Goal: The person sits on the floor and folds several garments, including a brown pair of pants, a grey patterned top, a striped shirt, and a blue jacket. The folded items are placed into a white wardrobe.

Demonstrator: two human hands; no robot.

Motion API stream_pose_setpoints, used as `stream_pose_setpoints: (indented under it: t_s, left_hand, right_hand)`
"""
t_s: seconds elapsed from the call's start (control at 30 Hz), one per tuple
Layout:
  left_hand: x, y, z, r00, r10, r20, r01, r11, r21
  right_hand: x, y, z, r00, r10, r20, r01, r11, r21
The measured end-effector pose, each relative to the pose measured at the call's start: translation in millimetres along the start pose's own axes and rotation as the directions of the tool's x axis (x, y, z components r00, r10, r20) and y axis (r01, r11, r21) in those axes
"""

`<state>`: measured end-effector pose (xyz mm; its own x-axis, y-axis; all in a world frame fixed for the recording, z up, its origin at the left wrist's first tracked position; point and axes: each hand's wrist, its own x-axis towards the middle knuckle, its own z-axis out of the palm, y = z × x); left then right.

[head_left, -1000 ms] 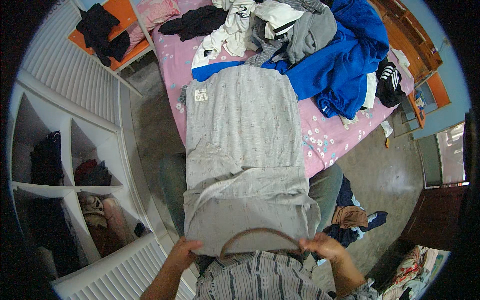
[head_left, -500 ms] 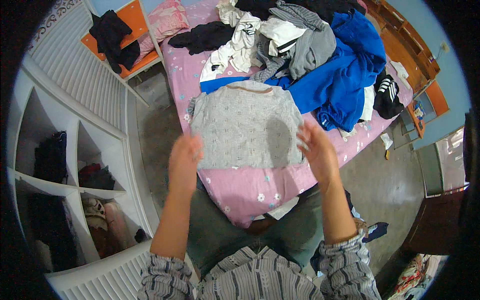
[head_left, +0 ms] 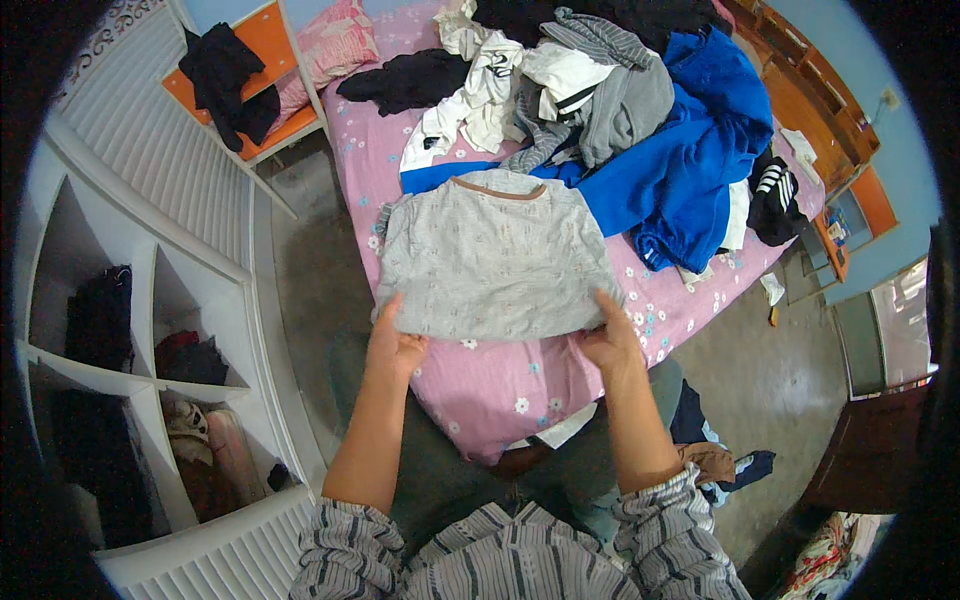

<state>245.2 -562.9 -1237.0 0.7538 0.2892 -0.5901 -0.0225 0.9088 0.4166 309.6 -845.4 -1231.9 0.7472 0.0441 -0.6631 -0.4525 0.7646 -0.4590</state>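
A light grey patterned shirt (head_left: pixel 500 260) with a brown-trimmed neckline lies on the near end of the bed, its neckline facing away from me. Its sleeves are not spread out to the sides. My left hand (head_left: pixel 396 345) pinches the near left corner of the shirt, thumb side against the cloth. At the near right corner, my right hand (head_left: pixel 614 340) grips the fabric in the same way. Between the two hands the near edge of the shirt runs across, slightly bowed. The fingertips under the cloth are partly hidden.
A bed (head_left: pixel 520 385) with a pink flowered sheet carries a clothes heap: blue garment (head_left: pixel 700 150), grey and white pieces, black cloth (head_left: pixel 405 80). Shelves (head_left: pixel 150 385) with clothes stand left, an orange chair (head_left: pixel 270 50) beyond. Clothes (head_left: pixel 715 460) lie on the floor at right.
Both hands have come down from beside the shirt to its near corners and closed on them. The shirt's near edge has spread slightly wider, and the shadow on it is gone.
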Motion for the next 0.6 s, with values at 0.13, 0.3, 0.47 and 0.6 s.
stream_pose_setpoints:
  t_s: [0.13, 0.3, 0.47, 0.6]
  left_hand:
    - [-46.0, 24.7, 22.4, 0.925, 0.131, 0.356, -0.119, 0.991, -0.056]
    - [-131.1, 14.2, -14.4, 0.954, 0.064, 0.292, -0.036, 0.994, -0.102]
    - [-142.7, -46.3, -79.0, 0.941, -0.285, -0.184, 0.285, 0.958, -0.024]
    - [-141.1, -62.9, -104.8, 0.932, -0.345, -0.109, 0.331, 0.935, -0.128]
  right_hand:
    - [-53.4, -43.0, 6.3, 0.933, -0.274, 0.232, 0.284, 0.959, -0.008]
    - [-139.5, -54.8, -45.6, 0.936, -0.279, 0.217, 0.291, 0.956, -0.026]
    - [-132.9, -25.0, -99.4, 0.994, -0.081, -0.076, 0.072, 0.991, -0.116]
    - [-116.2, 2.1, -104.1, 0.984, -0.116, -0.135, 0.076, 0.959, -0.274]
